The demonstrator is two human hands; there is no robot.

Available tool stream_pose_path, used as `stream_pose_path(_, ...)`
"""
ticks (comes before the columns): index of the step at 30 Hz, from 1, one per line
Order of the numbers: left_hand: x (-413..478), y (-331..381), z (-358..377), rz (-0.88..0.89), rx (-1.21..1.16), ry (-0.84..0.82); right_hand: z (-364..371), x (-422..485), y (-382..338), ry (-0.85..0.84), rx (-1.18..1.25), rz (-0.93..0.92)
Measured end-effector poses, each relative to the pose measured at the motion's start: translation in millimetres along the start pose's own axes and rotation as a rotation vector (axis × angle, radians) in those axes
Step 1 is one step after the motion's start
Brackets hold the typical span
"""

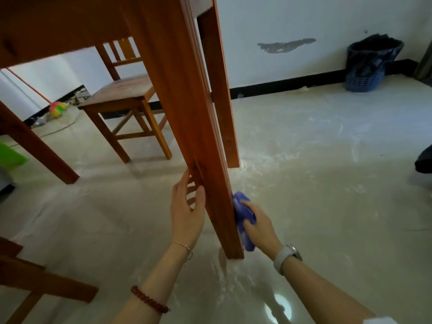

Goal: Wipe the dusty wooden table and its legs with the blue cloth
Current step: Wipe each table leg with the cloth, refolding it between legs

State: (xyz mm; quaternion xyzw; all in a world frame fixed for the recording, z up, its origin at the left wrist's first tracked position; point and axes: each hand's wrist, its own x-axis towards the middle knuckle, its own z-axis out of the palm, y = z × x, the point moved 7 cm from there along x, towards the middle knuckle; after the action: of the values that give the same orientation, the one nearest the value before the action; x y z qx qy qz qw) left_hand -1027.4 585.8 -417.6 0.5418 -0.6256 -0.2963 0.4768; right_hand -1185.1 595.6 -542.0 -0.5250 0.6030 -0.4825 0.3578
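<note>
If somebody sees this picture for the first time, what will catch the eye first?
The near table leg runs down the middle of the view, with the left hand gripping it low down and the right hand pressing a bunched blue cloth against its right side near the foot. Behind it at left stands a wooden chair; a blue basket with a dark bag sits by the wall at upper right.

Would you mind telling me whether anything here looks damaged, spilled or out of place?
Yes. The wall has a grey patch where paint seems to have peeled away. The floor is streaked with white dust, thickest around the foot of the table leg that the blue cloth is pressed against.
</note>
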Motion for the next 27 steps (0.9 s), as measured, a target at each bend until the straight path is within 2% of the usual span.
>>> stream_pose_path(2, -4, -17, 8, -0.035, 0.010, -0.031, 3, -1, 30, -0.047, -0.154, 0.156)
stream_pose_path(4, -8, -31, 13, -0.071, 0.022, -0.062, -11, 5, 13, 0.073, -0.174, 0.129)
stream_pose_path(6, -11, -41, 17, -0.084, 0.017, -0.096, -33, 12, -31, 0.254, -0.036, -0.037)
stream_pose_path(7, -12, -45, 18, -0.078, 0.012, -0.107, -41, 12, -54, 0.329, 0.051, -0.177)
stream_pose_path(9, -14, -54, 21, -0.060, 0.014, -0.122, -36, 3, -78, 0.383, 0.080, -0.419)
stream_pose_path(10, -15, -61, 23, -0.053, 0.024, -0.133, -22, -2, -71, 0.363, 0.044, -0.465)
stream_pose_path(12, -17, -79, 28, -0.049, 0.065, -0.167, 12, -10, -24, 0.288, -0.004, -0.372)
stream_pose_path(14, -22, -95, 37, -0.044, 0.125, -0.213, 37, -16, 51, 0.161, -0.001, -0.073)
stream_pose_path(16, -27, -107, 45, -0.047, 0.172, -0.258, 49, -29, 118, -0.018, -0.098, 0.192)
stream_pose_path(17, -29, -110, 48, -0.051, 0.184, -0.270, 47, -34, 136, -0.053, -0.167, 0.255)
stream_pose_path(18, -31, -112, 49, -0.054, 0.188, -0.271, 39, -37, 141, -0.019, -0.215, 0.274)
stream_pose_path(20, -32, -112, 49, -0.056, 0.172, -0.269, 15, -32, 113, 0.144, -0.202, 0.205)
stream_pose_path(22, -32, -111, 49, -0.074, 0.144, -0.257, -8, -19, 54, 0.235, -0.110, 0.048)
stream_pose_path(25, -33, -104, 51, -0.076, 0.159, -0.202, -25, -5, -48, 0.216, 0.021, -0.330)
stream_pose_path(27, -34, -101, 52, -0.078, 0.153, -0.188, -31, -2, -90, 0.247, 0.041, -0.499)
